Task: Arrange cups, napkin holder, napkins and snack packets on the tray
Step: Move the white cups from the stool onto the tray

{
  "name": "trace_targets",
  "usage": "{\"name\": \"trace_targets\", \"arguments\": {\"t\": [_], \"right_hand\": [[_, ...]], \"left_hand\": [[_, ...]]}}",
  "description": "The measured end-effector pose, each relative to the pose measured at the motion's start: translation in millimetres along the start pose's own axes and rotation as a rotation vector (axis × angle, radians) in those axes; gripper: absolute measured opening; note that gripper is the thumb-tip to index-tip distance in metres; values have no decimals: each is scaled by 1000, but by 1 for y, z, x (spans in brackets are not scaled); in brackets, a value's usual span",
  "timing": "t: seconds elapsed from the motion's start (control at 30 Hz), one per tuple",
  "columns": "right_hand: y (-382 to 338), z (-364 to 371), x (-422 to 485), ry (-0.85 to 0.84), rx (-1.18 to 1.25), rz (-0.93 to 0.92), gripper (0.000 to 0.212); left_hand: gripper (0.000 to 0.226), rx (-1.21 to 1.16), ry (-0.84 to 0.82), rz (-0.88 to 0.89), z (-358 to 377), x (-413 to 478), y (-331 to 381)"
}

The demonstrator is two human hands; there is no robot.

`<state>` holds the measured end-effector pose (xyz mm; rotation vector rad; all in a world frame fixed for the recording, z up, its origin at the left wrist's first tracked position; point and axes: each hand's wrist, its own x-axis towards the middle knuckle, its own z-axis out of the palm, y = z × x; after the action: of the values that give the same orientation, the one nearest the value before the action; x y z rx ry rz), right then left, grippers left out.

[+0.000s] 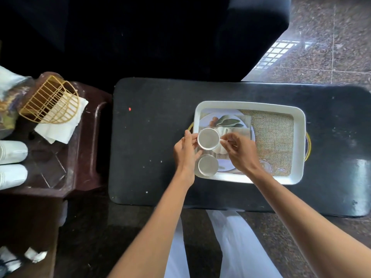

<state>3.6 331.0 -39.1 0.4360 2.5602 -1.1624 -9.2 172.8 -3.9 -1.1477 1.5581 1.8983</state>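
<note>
**Cup held at the tray's left end by both hands**

Cup first: the white cup [208, 139] sits between two sets of fingers. The left hand [185, 151] grasps it from the left, with the thumb against its outer wall and the fingers [197, 155] curled in at its near side. The right hand [242, 152] pinches the small handle on the cup's right side between thumb and fingertips, and its other fingers are loosely bent. The cup is upright, mouth up, over the left end of the tray. Whether its base touches the tray floor cannot be told.

Just nearer the person, a second cup [208, 165] stands upright in the tray's near-left corner, close beside the held one. The left fingers reach in between the two.

The tray [249, 104] is white and rectangular with a raised rim, and a gold handle [308, 143] shows at its right end. Its floor bears a print of a plate, leaves and burlap. It lies on a black surface [152, 137], to the right of the middle.

Well apart to the left, a brown plastic stool [88, 157] carries a gold wire napkin holder [50, 101]. The holder lies tilted on white napkins [62, 131]. At the frame's left edge, two white cup-like shapes [12, 151] lie on their sides on the stool.
</note>
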Motion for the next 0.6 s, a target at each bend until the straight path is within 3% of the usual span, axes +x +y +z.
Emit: {"name": "trace_targets", "arguments": {"t": [0.6], "right_hand": [[14,12,5,-67,32,64,15]], "left_hand": [[34,126,-15,33,-5,19,-6]]}}
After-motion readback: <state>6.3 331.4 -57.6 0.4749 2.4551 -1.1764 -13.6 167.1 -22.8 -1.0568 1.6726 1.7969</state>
